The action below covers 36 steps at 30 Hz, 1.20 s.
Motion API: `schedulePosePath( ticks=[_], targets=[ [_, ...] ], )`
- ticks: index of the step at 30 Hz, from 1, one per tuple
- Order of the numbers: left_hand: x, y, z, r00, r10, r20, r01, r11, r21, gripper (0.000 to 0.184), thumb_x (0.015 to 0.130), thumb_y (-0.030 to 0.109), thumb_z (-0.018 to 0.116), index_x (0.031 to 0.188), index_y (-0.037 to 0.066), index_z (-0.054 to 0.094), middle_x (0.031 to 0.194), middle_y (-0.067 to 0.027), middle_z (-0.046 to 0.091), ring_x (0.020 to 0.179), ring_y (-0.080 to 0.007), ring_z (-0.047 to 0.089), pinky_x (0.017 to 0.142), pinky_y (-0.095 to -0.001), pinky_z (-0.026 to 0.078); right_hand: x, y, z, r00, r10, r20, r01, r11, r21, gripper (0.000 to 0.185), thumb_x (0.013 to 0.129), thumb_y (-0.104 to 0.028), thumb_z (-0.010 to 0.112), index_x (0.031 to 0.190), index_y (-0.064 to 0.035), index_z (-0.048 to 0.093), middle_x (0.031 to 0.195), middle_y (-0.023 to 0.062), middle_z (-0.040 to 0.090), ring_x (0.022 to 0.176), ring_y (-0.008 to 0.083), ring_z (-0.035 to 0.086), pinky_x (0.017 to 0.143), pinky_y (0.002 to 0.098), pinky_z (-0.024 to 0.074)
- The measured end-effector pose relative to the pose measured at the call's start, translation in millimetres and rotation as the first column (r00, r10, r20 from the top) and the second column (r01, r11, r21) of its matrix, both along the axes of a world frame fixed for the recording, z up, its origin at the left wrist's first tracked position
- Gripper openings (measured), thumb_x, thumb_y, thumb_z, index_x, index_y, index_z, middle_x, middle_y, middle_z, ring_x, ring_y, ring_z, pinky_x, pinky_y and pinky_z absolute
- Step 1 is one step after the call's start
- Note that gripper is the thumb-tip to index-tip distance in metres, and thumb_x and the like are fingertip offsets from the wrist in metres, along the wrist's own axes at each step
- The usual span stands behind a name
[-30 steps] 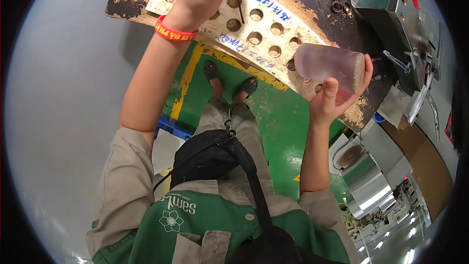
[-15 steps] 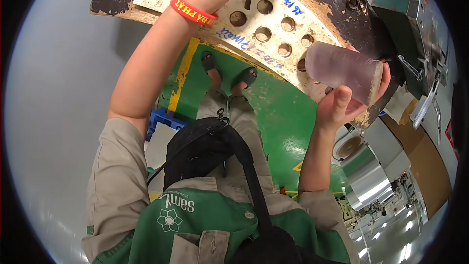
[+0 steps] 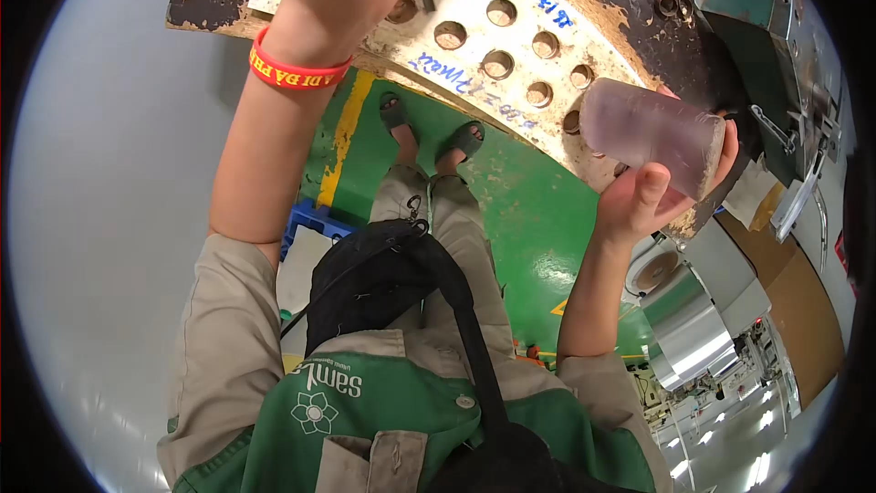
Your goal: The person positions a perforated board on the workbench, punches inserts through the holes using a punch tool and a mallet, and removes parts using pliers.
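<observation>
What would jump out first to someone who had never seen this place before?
Probably the cloudy, purplish cylinder in the right hand, tilted over one end of a pale board full of round holes, with blue handwriting on it. Next, the red wristband with yellow lettering on the left arm, near the top edge, and the bright green floor below the board.

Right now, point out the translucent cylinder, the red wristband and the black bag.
Translucent cylinder (image 3: 650,135), head view: the middle of its curved side.
Red wristband (image 3: 297,78), head view: the outer face of the band.
Black bag (image 3: 370,281), head view: the middle of its fabric body.
</observation>
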<state>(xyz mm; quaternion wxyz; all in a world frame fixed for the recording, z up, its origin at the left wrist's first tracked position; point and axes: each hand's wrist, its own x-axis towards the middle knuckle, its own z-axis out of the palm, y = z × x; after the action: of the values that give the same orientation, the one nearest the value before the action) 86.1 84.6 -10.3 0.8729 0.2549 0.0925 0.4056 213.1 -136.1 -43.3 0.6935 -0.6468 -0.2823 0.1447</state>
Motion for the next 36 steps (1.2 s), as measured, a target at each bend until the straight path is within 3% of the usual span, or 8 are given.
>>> schedulePosePath(
  ticks=[1,2,4,5,6,8,11,36],
  targets=[
    [2.0,-1.9,-0.5,0.887,-0.082,0.455,0.227,0.934,-0.274,0.057,0.093,0.07,0.036,0.082,0.015,0.043,0.055,0.0082,0.031,0.04,-0.0026,0.021,0.036,-0.0182,0.018,0.1,-0.2,0.1,1.0,-0.001,0.0,0.001,1.0,0.002,0.105,0.067,-0.043,0.086,0.144,-0.0075,0.024,0.125,0.0155,0.05,0.113,0.0353,0.059,0.096,0.0473,0.0523],
    [-2.0,-3.9,-2.3,0.921,-0.037,0.387,0.148,0.954,-0.261,0.057,0.094,0.069,0.033,0.076,0.016,0.035,0.054,0.0072,0.031,0.039,-0.0043,0.023,0.035,-0.0193,0.021,0.1,-0.3,0.1,1.0,-0.003,-0.001,0.003,1.0,0.004,0.105,0.067,-0.043,0.086,0.144,-0.0076,0.024,0.125,0.0152,0.049,0.113,0.0353,0.059,0.096,0.0474,0.0524],
    [-3.5,-16.4,-6.0,0.873,0.397,-0.284,-0.12,0.738,0.664,0.058,0.095,0.07,0.03,0.075,0.015,0.035,0.053,0.0057,0.032,0.039,-0.0069,0.025,0.035,-0.021,0.024,0.1,0.2,0.1,1.0,0.004,-0.005,-0.004,1.0,0.014,0.104,0.068,-0.042,0.086,0.144,-0.0079,0.024,0.125,0.0151,0.049,0.113,0.0358,0.059,0.096,0.0478,0.0518],
    [-1.3,-10.5,-12.5,0.973,0.163,0.162,-0.168,0.985,0.024,0.06,0.094,0.07,0.028,0.074,0.015,0.035,0.052,0.0045,0.032,0.039,-0.0087,0.029,0.039,-0.0215,0.03,0.1,-0.2,0.0,1.0,0.008,-0.011,-0.008,1.0,0.015,0.104,0.068,-0.041,0.086,0.144,-0.008,0.024,0.125,0.0151,0.049,0.113,0.0359,0.059,0.097,0.0478,0.0516],
    [23.5,-22.0,-24.6,0.521,0.181,0.834,0.171,0.935,-0.309,0.061,0.094,0.071,0.028,0.072,0.015,0.034,0.051,0.0042,0.033,0.04,-0.0086,0.03,0.042,-0.0212,0.034,-0.4,0.5,-1.3,0.994,0.034,0.106,-0.033,0.999,-0.013,0.091,0.076,-0.048,0.078,0.142,-0.0058,0.03,0.125,0.0143,0.051,0.113,0.038,0.057,0.099,0.051,0.0465],
    [18.3,-17.9,-27.5,0.686,0.173,0.707,-0.208,0.977,-0.037,0.063,0.093,0.073,0.026,0.072,0.014,0.034,0.049,0.0032,0.035,0.04,-0.0077,0.029,0.042,-0.0203,0.033,-0.6,1.5,-0.9,0.993,0.013,0.115,-0.011,1.0,-0.014,0.092,0.076,-0.048,0.078,0.142,-0.0055,0.03,0.124,0.0145,0.052,0.112,0.0386,0.058,0.098,0.0519,0.0472],
    [0.3,-41.4,15.1,0.808,0.444,0.387,-0.208,0.83,-0.518,0.065,0.091,0.075,0.028,0.079,0.012,0.037,0.05,0.0031,0.035,0.04,-0.0056,0.029,0.038,-0.0174,0.025,1.6,1.7,-2.0,0.984,0.039,0.174,-0.034,0.999,-0.032,0.09,0.077,-0.05,0.076,0.14,-0.0038,0.031,0.122,0.0137,0.052,0.11,0.0393,0.058,0.097,0.0534,0.0484],
    [-29.8,-51.9,-39.9,0.53,0.732,0.428,-0.453,0.672,-0.586,0.067,0.089,0.076,0.029,0.092,0.01,0.039,0.058,0.0011,0.035,0.038,-0.0068,0.026,0.036,-0.0193,0.023,11.6,-1.9,-12.9,0.958,0.097,0.271,-0.099,0.995,-0.007,0.085,0.084,-0.048,0.07,0.143,-0.0039,0.029,0.123,0.0145,0.051,0.112,0.0333,0.057,0.102,0.0528,0.0465]
  ],
)
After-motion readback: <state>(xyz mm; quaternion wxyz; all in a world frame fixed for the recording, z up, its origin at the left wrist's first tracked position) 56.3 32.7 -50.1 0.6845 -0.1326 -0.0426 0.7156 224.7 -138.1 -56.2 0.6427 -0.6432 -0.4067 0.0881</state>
